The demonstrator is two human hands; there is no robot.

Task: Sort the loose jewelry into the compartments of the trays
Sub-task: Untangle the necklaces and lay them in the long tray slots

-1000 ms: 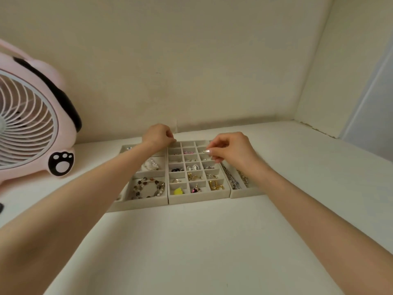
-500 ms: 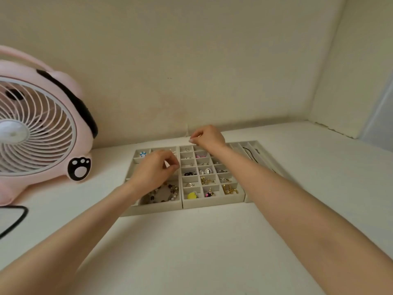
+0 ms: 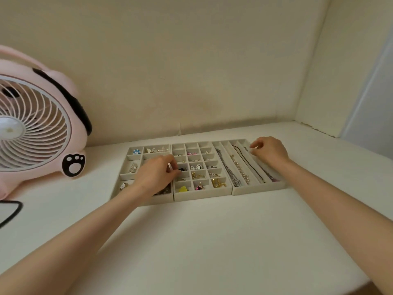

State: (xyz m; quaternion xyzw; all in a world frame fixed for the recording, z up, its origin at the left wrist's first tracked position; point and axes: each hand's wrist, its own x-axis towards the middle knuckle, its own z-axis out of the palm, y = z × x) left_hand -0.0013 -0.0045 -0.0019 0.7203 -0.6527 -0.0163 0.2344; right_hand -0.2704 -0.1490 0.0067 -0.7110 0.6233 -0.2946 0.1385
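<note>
Three pale trays lie side by side at the back of the white surface. My left hand (image 3: pixel 156 174) reaches over the left tray (image 3: pixel 136 159), which has wide compartments. Its thumb and fingertips pinch a small dark piece (image 3: pixel 182 169) in the left column of the middle grid tray (image 3: pixel 202 193). That tray holds earrings, a yellow charm (image 3: pixel 183 189) and gold pieces (image 3: pixel 218 183). My right hand (image 3: pixel 271 151) hovers with curled fingers over the far end of the right tray (image 3: pixel 259 190), where necklaces (image 3: pixel 239 170) lie in long slots. I cannot see anything between its fingertips.
A pink fan (image 3: pixel 36 126) with a paw print stands at the left, close to the left tray. A black-edged object (image 3: pixel 8 211) pokes in at the left edge. The wall runs right behind the trays, and a side wall closes the right.
My right hand swung from the back of the middle tray to the right tray. My left hand shifted right to the grid tray's left column. The view panned slightly.
</note>
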